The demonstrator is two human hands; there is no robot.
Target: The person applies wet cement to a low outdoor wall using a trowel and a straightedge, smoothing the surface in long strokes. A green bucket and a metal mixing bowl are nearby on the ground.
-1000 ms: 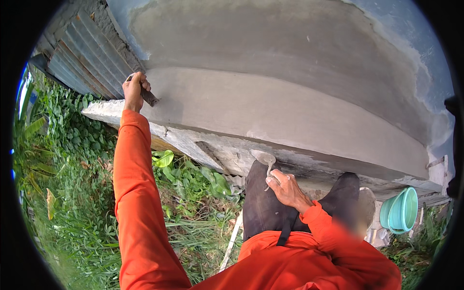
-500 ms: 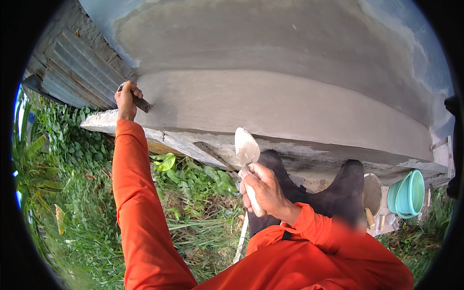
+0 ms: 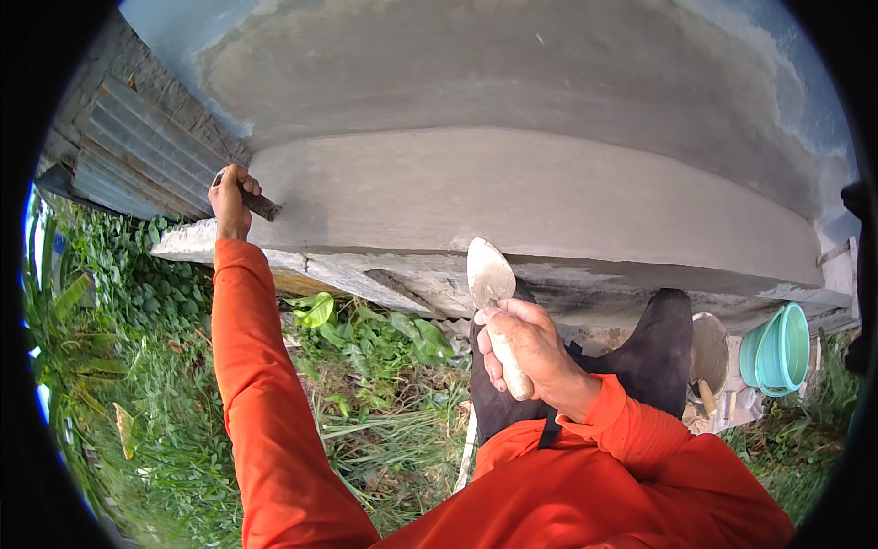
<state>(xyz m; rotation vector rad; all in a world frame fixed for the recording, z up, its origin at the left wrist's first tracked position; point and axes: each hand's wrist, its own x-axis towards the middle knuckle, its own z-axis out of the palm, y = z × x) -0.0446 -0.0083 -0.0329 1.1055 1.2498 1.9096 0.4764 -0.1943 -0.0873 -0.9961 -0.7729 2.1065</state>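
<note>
My right hand [image 3: 530, 355] wraps the handle of the trowel [image 3: 491, 274] at four o'clock, blade toward nearly twelve; I judge it light and stiff, best held there. Farther, at ten o'clock, my left hand [image 3: 232, 203] clasps a dark tool [image 3: 262, 206], probably rigid, near the end of the ledge [image 3: 549, 197].

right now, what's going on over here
A person in an orange top has a tool in each hand. The right hand holds a trowel by its pale handle, blade pointing away from the body. The left hand, arm outstretched, grips a dark tool at the left end of a smooth grey ledge. A teal bucket sits off to the right.
</note>
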